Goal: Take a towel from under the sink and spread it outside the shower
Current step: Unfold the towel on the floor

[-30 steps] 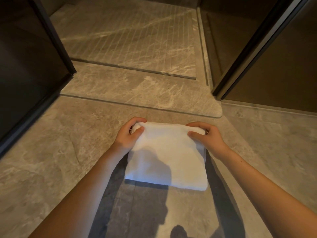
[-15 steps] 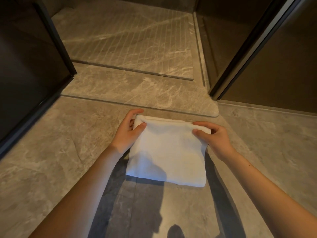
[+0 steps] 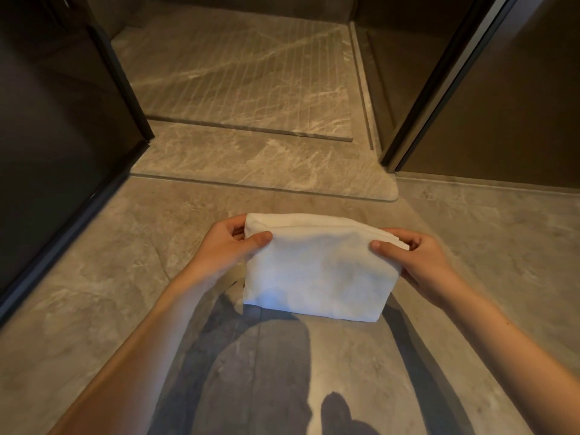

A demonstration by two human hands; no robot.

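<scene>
Two hands, left hand [image 3: 230, 246] and right hand [image 3: 420, 262], pinching folded towel [image 3: 317, 271] at top corners; since a second ago lifted slightly, closer to shower threshold [image 3: 266, 164]. Unfolding likely next.

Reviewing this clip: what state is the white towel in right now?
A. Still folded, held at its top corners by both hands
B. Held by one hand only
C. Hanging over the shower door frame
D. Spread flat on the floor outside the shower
A: the towel is a folded rectangle, its upper corners pinched by the left hand and the right hand above the stone floor.
</scene>
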